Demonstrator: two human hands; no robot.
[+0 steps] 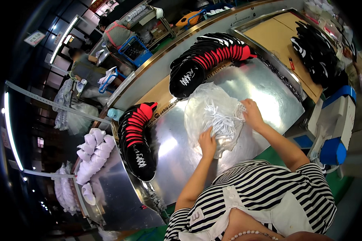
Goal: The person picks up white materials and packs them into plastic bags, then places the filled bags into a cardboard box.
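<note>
A clear plastic bag [195,106] full of white shoelaces [221,122] lies on the shiny metal tabletop [173,172] in front of me. My left hand [207,142] is at the bag's near left side, its fingers bent and closed on the plastic beside the laces. On the opposite side, my right hand [252,114] grips the bag's edge next to the laces, fingertips partly hidden. Behind the bag curves a long row of black shoe uppers with red linings [187,78]. A shorter row of the same uppers [138,158] stands to the left.
Black pieces [315,56] and a red lighter [291,63] lie on cardboard at the right. A grey and blue machine [334,124] borders the table there. White shoe-shaped pieces [94,154] are stacked at the left. Two people work beyond the raised ledge [165,60].
</note>
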